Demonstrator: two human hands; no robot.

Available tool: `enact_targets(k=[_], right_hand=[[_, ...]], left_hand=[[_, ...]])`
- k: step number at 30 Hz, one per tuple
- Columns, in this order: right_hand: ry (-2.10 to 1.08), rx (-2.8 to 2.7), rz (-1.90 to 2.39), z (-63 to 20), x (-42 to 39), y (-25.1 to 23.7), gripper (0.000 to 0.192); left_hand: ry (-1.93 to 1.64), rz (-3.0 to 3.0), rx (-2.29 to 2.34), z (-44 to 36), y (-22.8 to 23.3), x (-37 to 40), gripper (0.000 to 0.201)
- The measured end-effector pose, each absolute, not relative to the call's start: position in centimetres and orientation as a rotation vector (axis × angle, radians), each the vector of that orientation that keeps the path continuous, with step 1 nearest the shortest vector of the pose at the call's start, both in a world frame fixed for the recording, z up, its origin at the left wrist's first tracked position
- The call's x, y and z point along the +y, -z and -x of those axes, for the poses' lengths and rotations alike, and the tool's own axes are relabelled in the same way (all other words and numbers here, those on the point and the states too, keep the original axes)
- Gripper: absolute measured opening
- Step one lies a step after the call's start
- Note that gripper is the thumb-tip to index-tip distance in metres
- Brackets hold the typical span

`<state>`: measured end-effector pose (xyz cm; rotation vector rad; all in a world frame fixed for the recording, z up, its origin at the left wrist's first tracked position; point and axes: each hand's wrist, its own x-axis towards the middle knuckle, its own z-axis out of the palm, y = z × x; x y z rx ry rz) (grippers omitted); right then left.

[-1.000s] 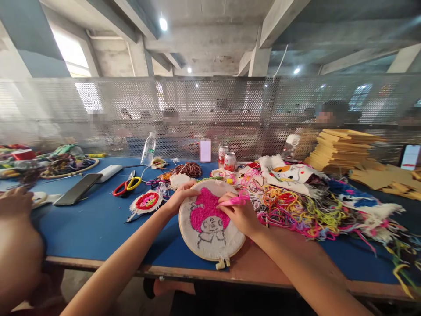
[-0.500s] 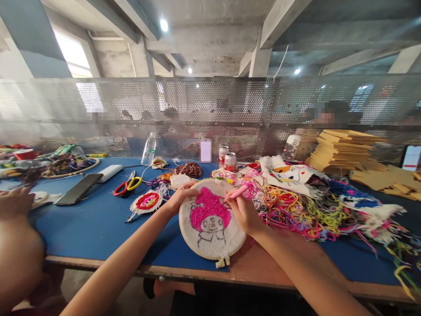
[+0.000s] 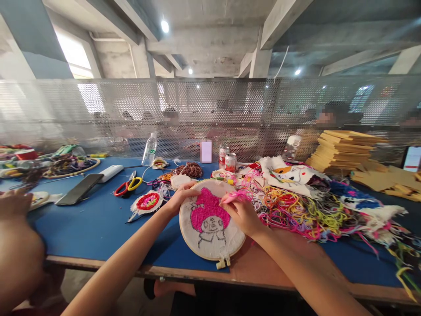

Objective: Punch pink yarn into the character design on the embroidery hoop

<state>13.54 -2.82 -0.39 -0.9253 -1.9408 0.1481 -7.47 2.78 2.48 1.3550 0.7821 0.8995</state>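
My left hand (image 3: pixel 180 198) is closed on the upper left rim of a round embroidery hoop (image 3: pixel 188 240), which tilts towards me over the table edge. White cloth is stretched in it, with a bright pink looped-yarn hood (image 3: pixel 206 206) around a character's face drawn in dark lines. My right hand (image 3: pixel 244 216) pinches a pink punch needle (image 3: pixel 234 197) at the hood's right edge; its tip is hidden by my fingers. The hoop's screw clamp (image 3: pixel 223 263) points down at the bottom.
Tangled yarn (image 3: pixel 289 210) heaps to the right, before stacked yellow-brown envelopes (image 3: pixel 342 147). Scissors (image 3: pixel 129 186), a phone (image 3: pixel 80 189) and a bottle (image 3: pixel 149 150) are on the left. Two cans (image 3: pixel 230 162) stand behind. Another person's arm (image 3: pixel 19 245) is at far left.
My right hand has shifted slightly left and down, and the punch needle now leans more level. My left hand and the hoop have barely moved.
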Motion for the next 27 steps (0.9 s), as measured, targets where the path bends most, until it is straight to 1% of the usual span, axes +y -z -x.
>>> enact_targets(k=[8, 17, 27], right_hand=[[-0.022, -2.076, 0.978, -13.64, -2.75, 0.95, 0.011], [-0.124, -1.891, 0.937, -13.85, -2.84, 0.48, 0.014], [-0.112, -1.852, 0.987, -14.11, -2.90, 0.63, 0.015]], left_hand=[[-0.917, -1.349, 0.766, 7.31, -2.81, 2.64, 0.017], [-0.911, -1.343, 0.806, 7.44, -2.78, 2.77, 0.018], [-0.911, -1.313, 0.812, 7.26, -2.99, 2.66, 0.022]])
